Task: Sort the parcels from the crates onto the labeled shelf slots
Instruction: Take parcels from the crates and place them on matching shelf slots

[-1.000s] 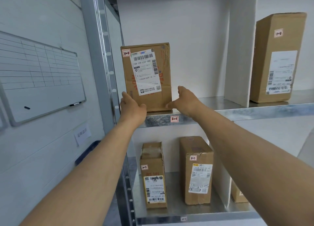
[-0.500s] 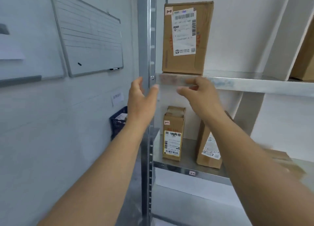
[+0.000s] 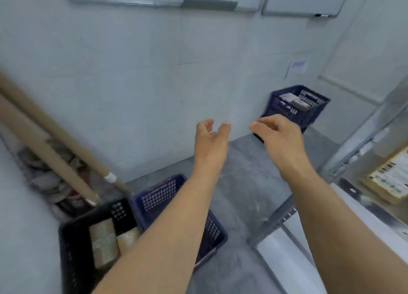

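Both hands hang in mid-air over the grey floor and hold nothing. My left hand (image 3: pixel 210 139) has its fingers loosely curled, and my right hand (image 3: pixel 276 134) is relaxed beside it. A dark blue crate (image 3: pixel 295 110) with parcels inside stands against the wall at the far right, just behind my right hand. A second blue crate (image 3: pixel 159 196) sits on the floor below my left forearm, its inside hidden by the arm. At the right edge, a cardboard parcel (image 3: pixel 390 179) with a white label lies on the metal shelf (image 3: pixel 362 145).
A black crate (image 3: pixel 72 245) with rolls of twine stands at the lower left. Long cardboard tubes (image 3: pixel 44 139) lean against the left wall over some clutter. Whiteboards (image 3: pixel 304 0) hang on the wall above. Grey floor stretches between the crates and the shelf post.
Both hands let go of the parcel on the upper shelf and came down. The view swung left and down from the shelf to the floor crates.
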`<state>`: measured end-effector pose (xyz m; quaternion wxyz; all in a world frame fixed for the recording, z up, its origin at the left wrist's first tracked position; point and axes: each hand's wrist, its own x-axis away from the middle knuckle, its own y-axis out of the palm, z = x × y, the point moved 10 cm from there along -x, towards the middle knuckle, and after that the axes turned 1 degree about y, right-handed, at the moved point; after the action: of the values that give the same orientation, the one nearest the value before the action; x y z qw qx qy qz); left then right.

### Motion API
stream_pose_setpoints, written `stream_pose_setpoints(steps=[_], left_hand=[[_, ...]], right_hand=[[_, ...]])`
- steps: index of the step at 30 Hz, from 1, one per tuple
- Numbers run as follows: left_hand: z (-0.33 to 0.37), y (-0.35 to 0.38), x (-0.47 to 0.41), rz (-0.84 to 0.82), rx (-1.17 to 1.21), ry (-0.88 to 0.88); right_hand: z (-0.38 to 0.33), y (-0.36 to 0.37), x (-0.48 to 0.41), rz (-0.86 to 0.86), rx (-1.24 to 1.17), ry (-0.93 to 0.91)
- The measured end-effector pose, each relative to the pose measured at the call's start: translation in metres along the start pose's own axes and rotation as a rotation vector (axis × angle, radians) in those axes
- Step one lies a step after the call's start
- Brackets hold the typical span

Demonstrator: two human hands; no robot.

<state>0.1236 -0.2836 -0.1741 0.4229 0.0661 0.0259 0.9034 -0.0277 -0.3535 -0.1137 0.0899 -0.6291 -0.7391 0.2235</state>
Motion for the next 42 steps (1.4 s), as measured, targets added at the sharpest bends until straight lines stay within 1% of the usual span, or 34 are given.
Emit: stream_pose_setpoints(steps=[5, 9, 13, 17, 23, 29, 34, 38, 42], left_hand=[[-0.038, -0.113, -0.014, 0.166, -0.042, -0.091], [-0.067, -0.192, -0.018, 0.277, -0.067, -0.171], [-0.09, -0.252, -0.022, 0.373, -0.086, -0.221], [-0.127, -0.299, -0.019, 0.459, -0.13, -0.316], [-0.21, -0.345, -0.012, 0.576, -0.194, -0.482], [-0.317, -0.371, 0.003, 0.658, -0.206, -0.655], [-0.412, -0.381, 0.001, 0.635, -0.209, -0.752], [-0.495, -0.391, 0.008, 0.621, -0.207, -0.862], [-0.559, -0.403, 0.01, 0.602, -0.221, -0.903]], right_hand=[[-0.003, 0.127, 0.019, -0.211, -0.021, 0.021], [-0.003, 0.208, 0.039, -0.343, -0.028, 0.056], [0.007, 0.274, 0.056, -0.452, -0.037, 0.103], [0.036, 0.335, 0.074, -0.574, 0.005, 0.17], [0.114, 0.413, 0.096, -0.758, 0.071, 0.316], [0.203, 0.479, 0.116, -0.899, 0.166, 0.414], [0.282, 0.519, 0.139, -0.951, 0.264, 0.506], [0.359, 0.549, 0.174, -0.984, 0.281, 0.617], [0.414, 0.579, 0.196, -0.993, 0.316, 0.656]])
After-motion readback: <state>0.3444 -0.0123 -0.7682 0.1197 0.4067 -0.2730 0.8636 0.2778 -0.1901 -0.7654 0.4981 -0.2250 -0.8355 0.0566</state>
